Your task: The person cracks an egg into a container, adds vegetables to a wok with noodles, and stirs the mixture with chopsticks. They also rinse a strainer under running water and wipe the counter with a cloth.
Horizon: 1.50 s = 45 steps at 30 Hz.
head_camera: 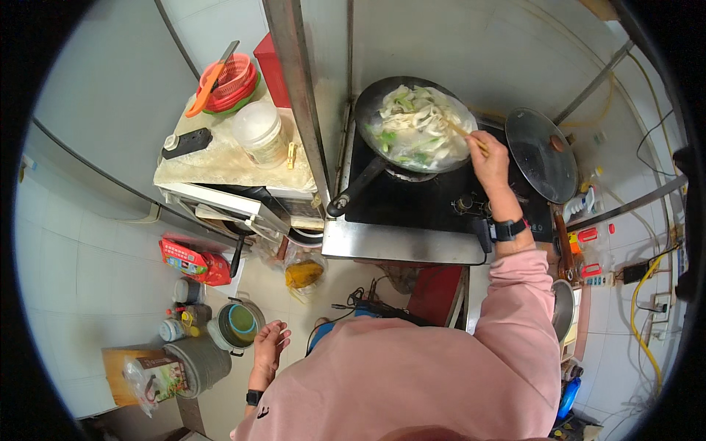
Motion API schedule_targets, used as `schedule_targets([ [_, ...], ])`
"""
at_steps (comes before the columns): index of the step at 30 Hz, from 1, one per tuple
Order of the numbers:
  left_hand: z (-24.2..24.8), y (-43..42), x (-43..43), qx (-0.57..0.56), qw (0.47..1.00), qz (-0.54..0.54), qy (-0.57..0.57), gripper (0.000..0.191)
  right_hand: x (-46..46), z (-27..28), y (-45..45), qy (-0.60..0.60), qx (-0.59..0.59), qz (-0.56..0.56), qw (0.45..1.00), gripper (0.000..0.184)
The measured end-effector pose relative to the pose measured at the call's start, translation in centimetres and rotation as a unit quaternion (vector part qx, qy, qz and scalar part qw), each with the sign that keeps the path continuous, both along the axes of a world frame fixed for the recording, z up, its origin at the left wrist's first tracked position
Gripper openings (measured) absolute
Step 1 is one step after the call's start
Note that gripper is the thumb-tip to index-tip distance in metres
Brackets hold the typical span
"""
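Note:
My right hand (pixel 488 157) grips wooden chopsticks (pixel 466 135), whose far ends reach into the food. Wide pale noodles with green vegetable pieces (pixel 424 121) lie in cloudy liquid in a dark wok (pixel 372 93). The wok sits on the left burner of a black gas stove (pixel 408 201), its handle pointing toward the lower left. A glass lid (pixel 538 157) with a brown knob leans at the stove's right side. My left hand (pixel 270 342) hangs low at the left, empty, with its fingers loosely curled apart, beside a metal pot (pixel 226 325) on the floor side.
Left of the metal partition post (pixel 300 82), a covered counter (pixel 220 165) holds a white plastic tub (pixel 259 132), stacked colander baskets (pixel 229 82) and an orange-handled knife (pixel 207 91). Bottles (pixel 595 242) and cables line the right wall. A large grey bucket (pixel 201 364) stands lower left.

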<state>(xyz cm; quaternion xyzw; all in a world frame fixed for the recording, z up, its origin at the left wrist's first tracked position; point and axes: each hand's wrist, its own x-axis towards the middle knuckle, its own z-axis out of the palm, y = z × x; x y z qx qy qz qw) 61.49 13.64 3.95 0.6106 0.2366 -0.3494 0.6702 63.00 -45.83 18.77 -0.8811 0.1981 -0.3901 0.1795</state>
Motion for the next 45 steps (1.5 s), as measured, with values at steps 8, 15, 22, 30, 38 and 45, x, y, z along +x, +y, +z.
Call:
schedule_targets([
  [8, -1.2, -0.5, 1.7, -0.015, 1.000, -0.012, -0.004, 0.022, -5.1, 6.7, 3.5, 0.051, 0.160, 0.085, 0.982, 0.013],
  [15, -1.7, 1.2, 4.2, -0.027, 0.999, 0.011, -0.034, 0.019, -3.0, 4.9, 6.0, 0.180, 0.143, 0.152, 0.961, 0.017],
  [22, -1.9, 1.7, 3.4, -0.022, 1.000, -0.004, -0.010, 0.021, 1.3, 0.8, 5.3, 0.168, -0.102, 0.155, 0.968, 0.017],
  [30, -1.9, 3.2, 1.5, -0.008, 0.999, 0.044, -0.009, 0.022, 4.5, 2.6, 0.2, 0.058, -0.158, 0.124, 0.978, 0.012],
  [38, -1.7, 2.3, 0.3, -0.013, 0.999, 0.044, -0.006, 0.020, 10.5, -0.2, 0.3, 0.086, 0.117, 0.047, 0.988, 0.022],
  [45, -1.9, 2.2, 0.8, -0.010, 0.999, 0.032, -0.018, 0.021, 4.2, 0.6, 2.9, 0.185, -0.018, 0.101, 0.977, 0.022],
])
